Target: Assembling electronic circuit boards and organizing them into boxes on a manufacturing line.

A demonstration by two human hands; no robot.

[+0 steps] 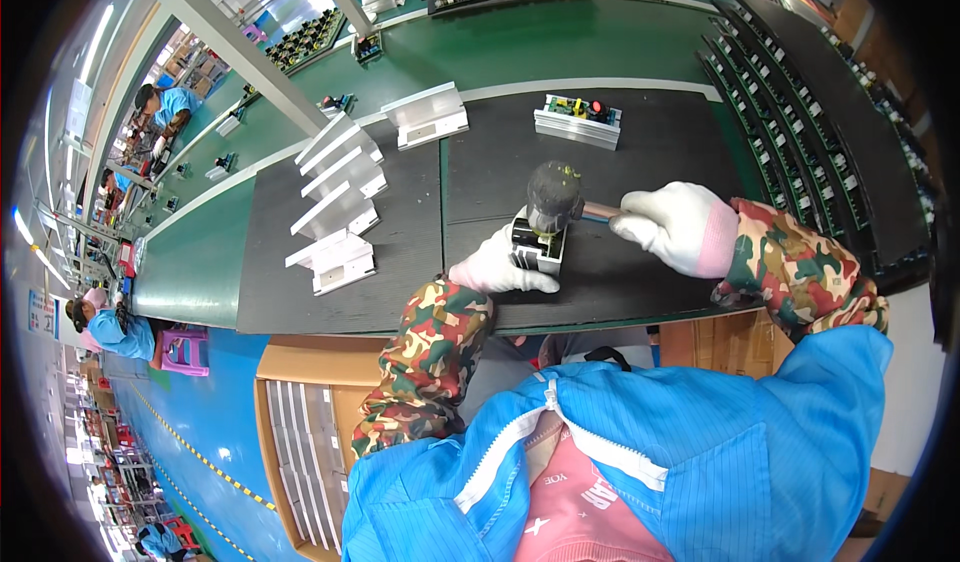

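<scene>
A black mat is being used near the bench's front edge. At centre, a metal block is being steadied by the left hand, fingers closed against it. A mallet is being gripped by the right hand. Brackets are lying at nine o'clock, open mat at twelve.

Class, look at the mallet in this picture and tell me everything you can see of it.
The mallet has a rounded black head that looks like rubber, scuffed with pale marks on top, and a short wooden-looking handle running to the right. The right hand, in a white glove, grips that handle. The head sits right over, perhaps touching, the top of a small silver metal block standing on the dark work mat. The gloved left hand steadies the block from its left side.
</scene>
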